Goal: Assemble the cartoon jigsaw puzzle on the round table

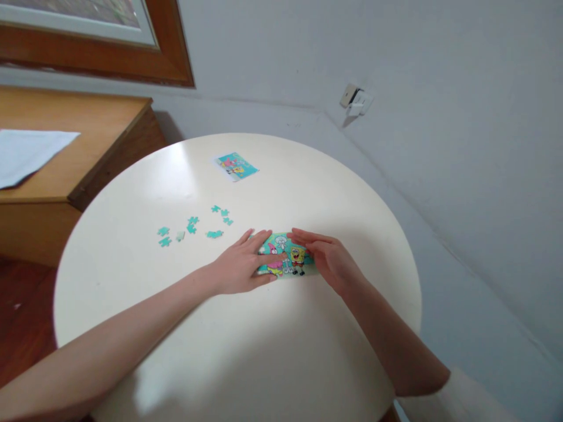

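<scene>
A partly assembled cartoon jigsaw puzzle (298, 258) with yellow, pink and pale green characters on turquoise lies on the round white table (259, 346). My left hand (240, 265) rests palm down with its fingers spread over the puzzle's left part, hiding that edge. At the right end, my right hand (331, 258) is tilted on its side, fingers stretched out along the top right and covering that corner. Left of the hands are several loose turquoise jigsaw pieces, among them a joined-looking piece (214, 234) and a pale piece (180, 236).
Farther back on the table lies a picture card (237, 167) with the same characters. A wooden cabinet (109, 138) with a white sheet (33, 152) stands at the left. On the wall behind is a socket with a plug (357, 104).
</scene>
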The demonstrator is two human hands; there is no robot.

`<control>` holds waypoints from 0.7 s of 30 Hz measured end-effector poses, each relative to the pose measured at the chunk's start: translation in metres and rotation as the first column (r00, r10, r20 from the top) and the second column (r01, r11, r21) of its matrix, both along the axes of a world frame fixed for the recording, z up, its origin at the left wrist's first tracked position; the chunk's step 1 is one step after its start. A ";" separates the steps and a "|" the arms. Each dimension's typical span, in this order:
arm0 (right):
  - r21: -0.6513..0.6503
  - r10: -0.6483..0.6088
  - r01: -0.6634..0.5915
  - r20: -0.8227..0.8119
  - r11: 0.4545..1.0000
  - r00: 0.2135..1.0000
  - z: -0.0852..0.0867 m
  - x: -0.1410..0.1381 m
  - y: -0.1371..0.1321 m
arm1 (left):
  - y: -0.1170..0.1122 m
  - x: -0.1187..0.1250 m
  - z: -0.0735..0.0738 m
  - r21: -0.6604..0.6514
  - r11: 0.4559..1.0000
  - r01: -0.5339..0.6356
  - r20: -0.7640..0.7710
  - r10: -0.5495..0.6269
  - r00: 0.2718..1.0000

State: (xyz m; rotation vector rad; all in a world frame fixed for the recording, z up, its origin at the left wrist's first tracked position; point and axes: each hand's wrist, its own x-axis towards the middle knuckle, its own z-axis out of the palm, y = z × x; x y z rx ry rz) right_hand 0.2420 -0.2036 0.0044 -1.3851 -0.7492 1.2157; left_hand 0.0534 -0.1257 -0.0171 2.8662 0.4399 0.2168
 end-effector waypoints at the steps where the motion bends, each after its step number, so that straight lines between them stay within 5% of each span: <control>1: 0.004 0.013 -0.013 -0.029 1.000 0.999 0.000 0.001 -0.001 | 0.000 0.000 0.000 0.000 1.000 0.001 0.002 -0.001 1.000; 6: 0.036 0.042 -0.040 -0.056 0.999 0.998 0.001 0.003 -0.004 | 0.000 -0.001 -0.001 0.002 1.000 0.003 0.012 -0.003 1.000; 12: 0.057 -0.112 0.114 -0.025 0.992 0.993 0.001 -0.004 -0.008 | 0.000 -0.002 0.000 0.004 1.000 0.017 0.011 -0.017 1.000; 17: 0.144 -0.239 0.200 0.361 0.969 0.902 -0.007 0.001 -0.008 | -0.001 -0.004 0.001 0.015 1.000 0.020 -0.007 -0.020 1.000; 21: 0.225 -0.143 -0.036 0.726 0.974 0.672 -0.022 0.009 -0.007 | -0.005 -0.005 -0.002 0.085 0.996 0.010 -0.031 -0.007 1.000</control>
